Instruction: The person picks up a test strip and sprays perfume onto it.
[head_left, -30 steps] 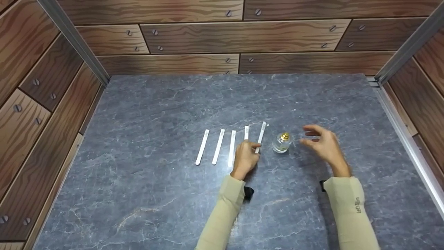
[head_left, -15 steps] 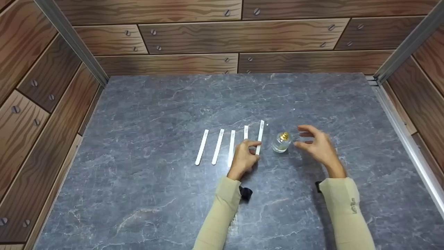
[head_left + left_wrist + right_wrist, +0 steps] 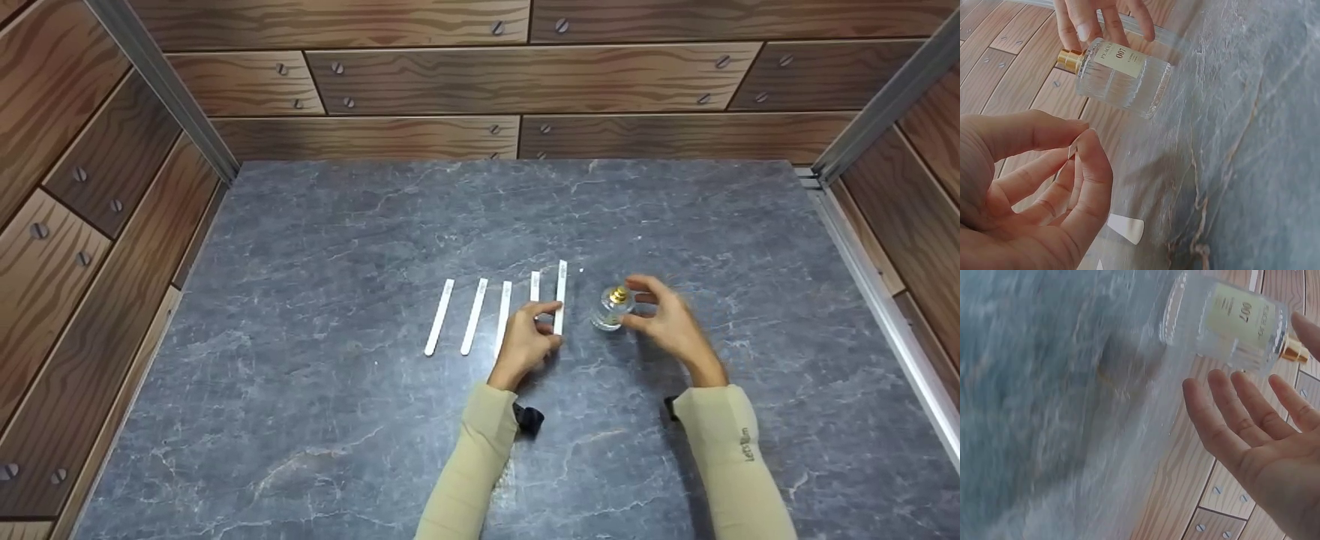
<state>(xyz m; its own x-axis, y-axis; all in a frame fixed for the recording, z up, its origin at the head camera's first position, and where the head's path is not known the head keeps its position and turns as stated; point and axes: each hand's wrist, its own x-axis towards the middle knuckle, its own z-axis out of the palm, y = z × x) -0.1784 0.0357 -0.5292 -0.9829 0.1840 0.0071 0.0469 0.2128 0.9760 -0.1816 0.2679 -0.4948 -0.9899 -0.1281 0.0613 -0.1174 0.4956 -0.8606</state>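
My left hand [image 3: 523,343] pinches a white perfume test strip [image 3: 562,281] between thumb and fingertips; the left wrist view shows the strip's thin edge between them. A clear glass perfume bottle [image 3: 609,309] stands upright just right of it, with a gold spray neck and a pale label [image 3: 1120,58] reading 007. Reaching in from the right, my right hand [image 3: 667,322] has its thumb and fingers spread close at the bottle's side. In the right wrist view, its fingers [image 3: 1230,399] are loosely bent beside the glass.
Several more white test strips, such as the leftmost one [image 3: 439,316], lie in a row left of the left hand, which partly covers the nearest. The grey marbled table [image 3: 337,435] is bordered by wood-patterned walls [image 3: 420,82]; a metal rail [image 3: 892,322] runs along its right.
My right hand has moved left, up to the bottle. The left hand still pinches its strip, which has swung from slanting to nearly straight. The bottle stays in place.
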